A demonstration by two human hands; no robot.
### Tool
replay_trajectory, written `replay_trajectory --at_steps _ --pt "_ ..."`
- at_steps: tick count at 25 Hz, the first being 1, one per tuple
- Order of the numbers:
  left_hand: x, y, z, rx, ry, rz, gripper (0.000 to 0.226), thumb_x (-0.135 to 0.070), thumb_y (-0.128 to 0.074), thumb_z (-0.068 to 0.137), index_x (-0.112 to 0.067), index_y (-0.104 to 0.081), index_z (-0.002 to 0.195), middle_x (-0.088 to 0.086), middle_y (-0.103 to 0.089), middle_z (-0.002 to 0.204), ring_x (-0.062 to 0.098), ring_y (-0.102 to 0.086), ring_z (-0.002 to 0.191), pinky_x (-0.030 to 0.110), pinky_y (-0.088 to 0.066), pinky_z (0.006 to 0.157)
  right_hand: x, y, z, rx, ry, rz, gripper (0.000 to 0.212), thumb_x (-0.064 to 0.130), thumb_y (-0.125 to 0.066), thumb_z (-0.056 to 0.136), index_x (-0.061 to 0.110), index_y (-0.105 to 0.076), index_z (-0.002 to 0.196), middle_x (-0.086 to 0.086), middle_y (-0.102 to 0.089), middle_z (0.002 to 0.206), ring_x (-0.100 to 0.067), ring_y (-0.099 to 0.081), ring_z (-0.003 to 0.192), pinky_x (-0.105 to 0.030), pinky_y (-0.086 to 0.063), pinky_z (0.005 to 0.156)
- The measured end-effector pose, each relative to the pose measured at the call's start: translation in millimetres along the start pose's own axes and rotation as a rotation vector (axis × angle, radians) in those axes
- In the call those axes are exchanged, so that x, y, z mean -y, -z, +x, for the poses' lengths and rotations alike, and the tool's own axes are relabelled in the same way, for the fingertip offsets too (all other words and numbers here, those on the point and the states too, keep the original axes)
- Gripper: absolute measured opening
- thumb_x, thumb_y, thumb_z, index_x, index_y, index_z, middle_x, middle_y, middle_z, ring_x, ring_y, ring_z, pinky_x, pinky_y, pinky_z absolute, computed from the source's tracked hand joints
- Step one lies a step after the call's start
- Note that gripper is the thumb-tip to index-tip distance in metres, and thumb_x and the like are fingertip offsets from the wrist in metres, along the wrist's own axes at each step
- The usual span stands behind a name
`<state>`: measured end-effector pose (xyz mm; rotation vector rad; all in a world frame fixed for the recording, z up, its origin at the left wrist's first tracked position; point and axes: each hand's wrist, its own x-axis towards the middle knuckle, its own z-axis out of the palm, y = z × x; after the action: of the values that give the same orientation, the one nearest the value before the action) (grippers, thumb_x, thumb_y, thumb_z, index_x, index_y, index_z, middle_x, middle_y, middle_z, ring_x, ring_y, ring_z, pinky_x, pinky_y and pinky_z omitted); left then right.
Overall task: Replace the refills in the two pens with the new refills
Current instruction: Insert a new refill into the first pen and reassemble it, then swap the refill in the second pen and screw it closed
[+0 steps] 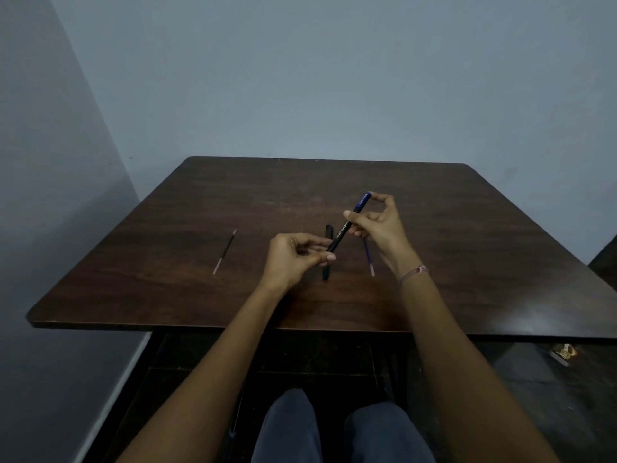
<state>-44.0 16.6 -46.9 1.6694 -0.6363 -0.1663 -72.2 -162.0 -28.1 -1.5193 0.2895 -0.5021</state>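
step: prob pulling blue-topped pen (347, 225) open | left hand (293, 255) pinches lower end, right hand (377, 222) grips upper | next: steady twist apart

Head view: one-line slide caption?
Left hand and right hand hold a blue-and-black pen over the wooden table; a black pen lies beneath, black refill left, purple refill right.

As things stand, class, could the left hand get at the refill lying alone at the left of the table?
Probably yes. Only bare table lies between the left hand and that refill. But it pinches the pen that the right hand also holds, so it must let go first.
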Motion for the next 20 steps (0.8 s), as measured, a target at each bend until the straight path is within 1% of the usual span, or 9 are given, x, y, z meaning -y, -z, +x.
replay_trajectory --at_steps 2,4,7,10,12,13,15,18,20 --pt "-10.5 -21.8 1.1 0.003 -0.018 -0.003 0.028 0.003 -0.079 0.067 0.002 -0.071 0.094 0.010 -0.070 0.074 0.006 -0.069 0.062 0.016 -0.055 0.061 9.9 24.9 1.7 0.028 -0.037 -0.017 0.057 0.008 -0.075 0.078 0.016 -0.038 0.120 -0.008 -0.067 0.073 -0.007 -0.064 0.051 -0.015 -0.050 0.052" --pt "-16.0 -50.0 0.7 0.008 -0.027 0.009 0.026 0.002 -0.080 0.066 0.002 -0.071 0.090 0.004 -0.067 0.064 0.003 -0.066 0.053 0.014 -0.054 0.057 17.8 52.3 3.6 0.040 -0.044 -0.080 0.048 0.016 -0.072 0.082 0.014 -0.041 0.119 -0.008 -0.066 0.074 -0.007 -0.063 0.051 -0.015 -0.050 0.051" --pt "-17.3 -98.1 0.5 0.067 -0.007 0.122 0.022 -0.007 -0.082 0.068 -0.004 -0.071 0.086 -0.012 -0.065 0.058 -0.002 -0.063 0.049 0.010 -0.050 0.053 23.3 90.0 7.0 -0.002 -0.053 -0.237 0.029 0.036 -0.055 0.093 0.012 -0.056 0.110 -0.002 -0.062 0.067 -0.009 -0.058 0.052 -0.015 -0.047 0.047" --pt "-18.3 -141.3 2.0 0.110 -0.013 0.281 0.015 -0.021 -0.081 0.071 -0.015 -0.070 0.080 -0.013 -0.064 0.060 -0.005 -0.060 0.055 0.009 -0.046 0.058 23.5 121.1 18.2 -0.119 -0.081 -0.378 0.040 0.044 -0.043 0.097 0.011 -0.065 0.105 -0.002 -0.061 0.068 -0.011 -0.054 0.055 -0.020 -0.045 0.052" --pt "-17.8 -163.9 0.6 0.117 -0.042 0.330 0.016 -0.026 -0.081 0.070 -0.016 -0.071 0.075 -0.005 -0.068 0.063 0.000 -0.061 0.056 0.017 -0.050 0.061 16.3 136.5 23.9 -0.143 -0.092 -0.508 0.047 0.044 -0.040 0.098 0.006 -0.067 0.107 -0.003 -0.060 0.070 -0.013 -0.054 0.060 -0.023 -0.045 0.055" --pt "-18.2 -171.2 1.2 0.117 -0.043 0.349 0.017 -0.028 -0.081 0.069 -0.015 -0.072 0.076 0.000 -0.070 0.065 0.007 -0.064 0.059 0.025 -0.054 0.065 10.6 140.8 26.0 -0.126 -0.107 -0.587 0.049 0.045 -0.038 0.098 0.006 -0.067 0.109 -0.002 -0.059 0.073 -0.014 -0.054 0.064 -0.024 -0.045 0.059" --pt "-17.3 -180.6 9.6 0.119 -0.025 0.362 0.021 -0.028 -0.082 0.067 -0.013 -0.073 0.078 0.005 -0.071 0.069 0.017 -0.067 0.066 0.035 -0.056 0.071 1.6 145.3 30.1 -0.085 -0.131 -0.771 0.054 0.049 -0.032 0.098 0.010 -0.065 0.116 -0.005 -0.062 0.084 -0.020 -0.056 0.082 -0.030 -0.043 0.073" --pt "-16.7 -181.2 11.0 0.106 0.023 0.364 0.025 -0.027 -0.085 0.063 -0.009 -0.073 0.077 0.010 -0.072 0.070 0.021 -0.068 0.069 0.037 -0.055 0.075 -8.4 143.1 31.9 -0.089 -0.129 -0.828 0.054 0.050 -0.030 0.099 0.015 -0.063 0.122 -0.017 -0.061 0.124 -0.032 -0.053 0.118 -0.036 -0.038 0.097" --pt "-9.9 -183.3 14.2 0.111 0.060 0.346 0.025 -0.026 -0.086 0.063 -0.007 -0.072 0.074 0.010 -0.072 0.069 0.019 -0.068 0.066 0.037 -0.056 0.074 -22.0 141.4 36.1 -0.062 -0.166 -0.908 0.055 0.052 -0.027 0.098 0.018 -0.063 0.122 -0.018 -0.059 0.128 -0.034 -0.051 0.121 -0.037 -0.039 0.098"
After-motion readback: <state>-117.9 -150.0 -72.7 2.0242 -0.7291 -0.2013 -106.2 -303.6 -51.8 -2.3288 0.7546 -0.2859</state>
